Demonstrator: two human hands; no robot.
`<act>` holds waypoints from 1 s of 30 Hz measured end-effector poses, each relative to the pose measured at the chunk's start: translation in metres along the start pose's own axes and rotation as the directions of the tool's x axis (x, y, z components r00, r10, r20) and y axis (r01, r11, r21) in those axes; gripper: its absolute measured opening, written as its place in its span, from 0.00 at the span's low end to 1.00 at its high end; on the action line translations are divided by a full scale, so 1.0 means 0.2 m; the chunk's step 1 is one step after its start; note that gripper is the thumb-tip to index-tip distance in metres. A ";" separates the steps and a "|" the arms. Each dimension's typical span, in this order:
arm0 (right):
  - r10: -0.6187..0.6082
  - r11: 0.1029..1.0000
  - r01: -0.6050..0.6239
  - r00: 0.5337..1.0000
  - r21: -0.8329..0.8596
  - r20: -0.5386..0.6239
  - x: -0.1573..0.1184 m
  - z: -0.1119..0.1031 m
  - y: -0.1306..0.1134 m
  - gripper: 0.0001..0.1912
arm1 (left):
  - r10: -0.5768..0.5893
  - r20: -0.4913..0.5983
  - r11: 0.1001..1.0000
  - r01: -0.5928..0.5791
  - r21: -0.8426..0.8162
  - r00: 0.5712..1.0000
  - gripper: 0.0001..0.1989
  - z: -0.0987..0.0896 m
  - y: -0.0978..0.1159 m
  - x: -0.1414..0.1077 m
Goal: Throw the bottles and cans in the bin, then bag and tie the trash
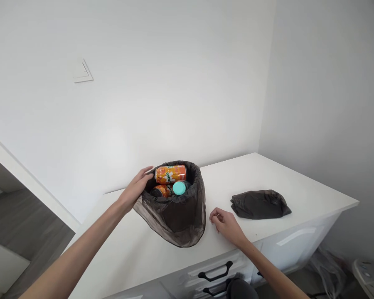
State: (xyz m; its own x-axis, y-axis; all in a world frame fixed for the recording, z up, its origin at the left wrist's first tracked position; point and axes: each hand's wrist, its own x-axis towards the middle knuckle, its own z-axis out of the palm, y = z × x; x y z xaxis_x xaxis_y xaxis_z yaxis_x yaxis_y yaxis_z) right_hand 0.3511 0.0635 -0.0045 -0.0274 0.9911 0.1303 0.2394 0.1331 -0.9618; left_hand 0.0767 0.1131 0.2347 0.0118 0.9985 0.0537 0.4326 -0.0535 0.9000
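On the white countertop stands a small bin lined with a dark, see-through garbage bag, its edge folded out over the rim and hanging down in front. Inside lie an orange Mirinda can on its side, a second orange can and something with a turquoise cap. My left hand grips the bag-covered rim on the left, thumb over the edge. To the right of the bin, my right hand is loosely curled just above the counter, apart from the bag, with nothing visible in it.
A folded dark garbage bag lies on the counter to the right. Below the front edge are drawers with black handles. White walls stand behind and at right, with a switch plate. Clear plastic lies at lower right.
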 end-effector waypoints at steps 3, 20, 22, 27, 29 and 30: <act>0.003 0.999 -0.003 1.000 -0.032 0.009 0.00 0.01 0.02 0.09 | -0.097 0.101 0.989 0.107 -0.104 0.990 0.26 -0.01 -0.01 -0.05; 0.166 0.710 -0.336 0.934 0.619 0.317 0.08 -0.21 -0.82 0.26 | -0.355 0.313 0.854 0.441 -0.275 0.881 0.24 -0.36 -0.18 -0.55; 0.171 0.737 -0.257 0.966 0.625 0.196 0.12 -0.24 -0.97 0.30 | -0.337 0.286 0.854 0.419 -0.307 0.897 0.22 -0.38 -0.14 -0.53; -0.018 0.747 -0.016 0.999 0.665 0.044 0.21 -0.30 -1.34 0.24 | -0.208 0.061 0.877 0.214 -0.430 0.976 0.10 -0.39 0.05 -0.45; -0.086 0.743 0.046 0.996 0.667 0.028 0.24 -0.31 -1.46 0.22 | -0.127 -0.022 0.873 0.101 -0.477 0.992 0.07 -0.39 0.13 -0.41; -0.109 0.740 0.071 0.994 0.669 0.015 0.25 -0.31 -1.51 0.21 | -0.077 -0.082 0.866 0.026 -0.499 0.994 0.06 -0.38 0.17 -0.39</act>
State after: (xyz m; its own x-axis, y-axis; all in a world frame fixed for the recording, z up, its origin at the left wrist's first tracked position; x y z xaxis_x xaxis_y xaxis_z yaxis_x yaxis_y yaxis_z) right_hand 0.3380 0.0720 0.3075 -0.0680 0.9707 0.2306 -0.4739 0.1720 -0.8636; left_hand 0.0213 0.0321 0.2939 -0.0957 0.9952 0.0195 -0.0747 -0.0267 0.9968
